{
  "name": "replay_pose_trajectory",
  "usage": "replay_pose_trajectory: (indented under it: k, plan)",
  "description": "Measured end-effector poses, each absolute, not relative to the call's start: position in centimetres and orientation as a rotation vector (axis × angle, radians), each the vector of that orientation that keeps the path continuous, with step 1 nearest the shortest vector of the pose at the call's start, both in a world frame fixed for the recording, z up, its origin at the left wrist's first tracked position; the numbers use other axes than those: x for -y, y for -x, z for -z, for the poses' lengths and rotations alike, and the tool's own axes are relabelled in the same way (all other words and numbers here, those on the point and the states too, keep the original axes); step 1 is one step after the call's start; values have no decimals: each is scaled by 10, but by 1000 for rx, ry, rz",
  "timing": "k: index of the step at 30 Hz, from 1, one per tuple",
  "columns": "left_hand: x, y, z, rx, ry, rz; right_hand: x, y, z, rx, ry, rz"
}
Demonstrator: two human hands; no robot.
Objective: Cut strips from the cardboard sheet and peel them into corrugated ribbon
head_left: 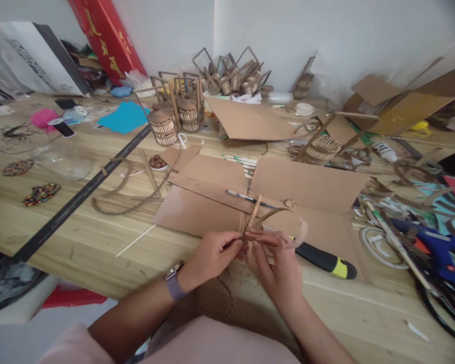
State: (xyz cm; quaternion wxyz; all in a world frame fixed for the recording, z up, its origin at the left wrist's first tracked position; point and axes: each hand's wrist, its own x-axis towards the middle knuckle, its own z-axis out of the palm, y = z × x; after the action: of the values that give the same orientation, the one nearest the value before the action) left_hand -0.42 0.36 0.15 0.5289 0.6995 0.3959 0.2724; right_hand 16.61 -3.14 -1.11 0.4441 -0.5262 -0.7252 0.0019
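My left hand (214, 253), with a watch on its wrist, pinches thin cardboard strips (252, 218) at the table's near edge. My right hand (278, 263) grips the same bundle from the right. One strip stands up between the hands and another curls in a loop (292, 225) to the right. Both hands are closed on the strips, above flat cardboard sheets (197, 207). A pen (246, 197) lies on the sheets just behind them.
A black and yellow utility knife (326, 260) lies right of my hands. A blue glue gun (438, 247) and scissors sit far right. Small cardboard lanterns (174, 119) stand behind, a long black ruler (83, 194) crosses the left, and a corrugated strip (129, 205) lies nearby.
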Motion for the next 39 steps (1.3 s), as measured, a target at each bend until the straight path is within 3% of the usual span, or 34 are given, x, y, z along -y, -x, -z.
replay_pose_trajectory:
  k: [39]
  plan:
    - [-8, 4, 3, -961, -1736, -675, 32, -162, 16, 1886, 1293, 36]
